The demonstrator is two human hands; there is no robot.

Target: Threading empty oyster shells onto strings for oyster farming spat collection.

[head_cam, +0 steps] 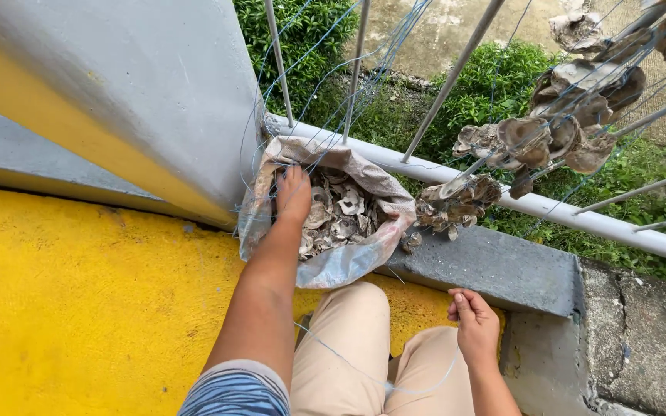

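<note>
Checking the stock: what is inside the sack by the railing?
The sack holds grey-brown shells. The left hand reaches in and covers some; anything deeper under the top layer is hidden.

The person wears a short-sleeved top striped in blue, grey and white; its sleeve (234, 391) ends above the left elbow. Light beige trousers (352, 347) cover both legs. Both forearms are bare, and the left hand (293, 192) and right hand (474, 323) are ungloved, with no watch or rings visible.
</note>
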